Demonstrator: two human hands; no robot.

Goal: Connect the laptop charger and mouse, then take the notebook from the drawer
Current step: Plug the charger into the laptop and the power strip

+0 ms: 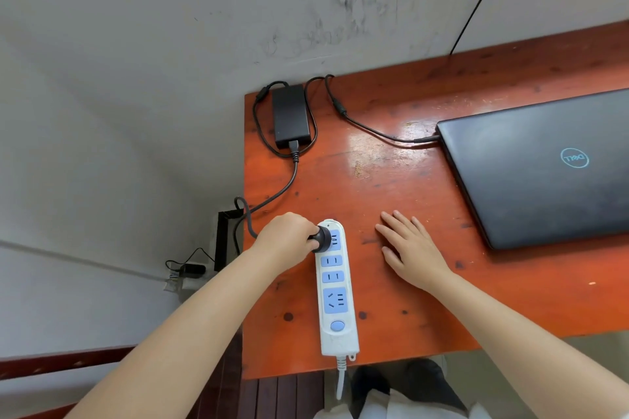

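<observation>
A closed black laptop (544,167) lies at the right of the red-brown wooden desk (391,180). The charger's thin cable runs into the laptop's left side. Its black power brick (291,116) sits at the desk's far left corner. My left hand (286,236) grips the charger's black plug (322,238), which sits at the top socket of the white and blue power strip (337,292). My right hand (408,248) rests flat on the desk, fingers spread, just right of the strip. No mouse, drawer or notebook is in view.
A grey wall stands behind and left of the desk. A black cable (476,0) hangs down the wall at the top right. Left of the desk, low down, a small black adapter (192,270) sits on a wall socket. The strip's white cord drops over the front edge.
</observation>
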